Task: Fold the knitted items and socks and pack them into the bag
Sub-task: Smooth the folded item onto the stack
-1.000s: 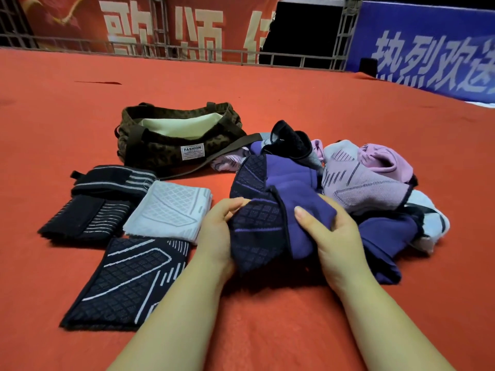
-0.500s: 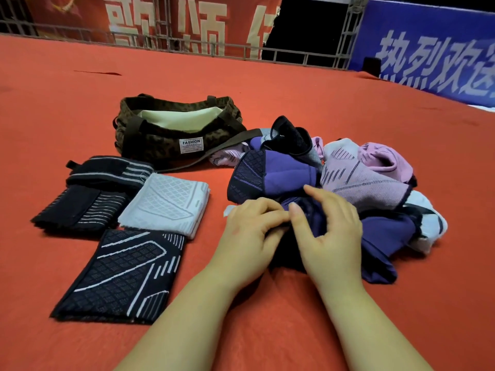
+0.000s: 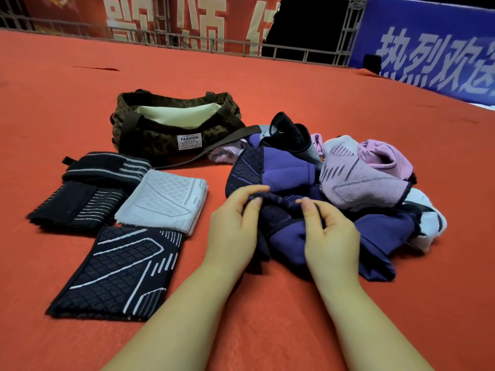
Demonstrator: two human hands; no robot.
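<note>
Left hand: the left hand (image 3: 232,231) sits at the near edge of the heap, thumb and fingers (image 3: 254,203) pinching a dark rim of the purple knit (image 3: 288,231) — a hold on the hem, probably to find an edge to fold from.
Right hand: the right hand (image 3: 330,236) mirrors it just beside, its curled fingers nipping the same dark hem, so the cloth is stretched between the two grips.
Purple knit: it lies at the front of the unfolded pile (image 3: 348,183), bunched under both hands, part navy patterned, part plain purple; how much of it is buried I cannot tell.
Pile: lilac, white, black and purple pieces tangled together to the right of the bag, touching its strap — the supply yet to be sorted.
Folded stack: four flat pieces wait on the left, kept apart from the heap so done and undone stay separate: a navy patterned piece (image 3: 117,271) nearest, a white piece (image 3: 163,202) beyond it, two black striped pieces (image 3: 80,204) further left.
Bag: the leopard-print bag (image 3: 160,137) stands behind the folded pieces, mouth open, pale lining showing, nothing visible inside.
Surface: everything rests on a red carpeted floor (image 3: 294,317).
Stage: my read is folding is partway through, packing not yet started.
</note>
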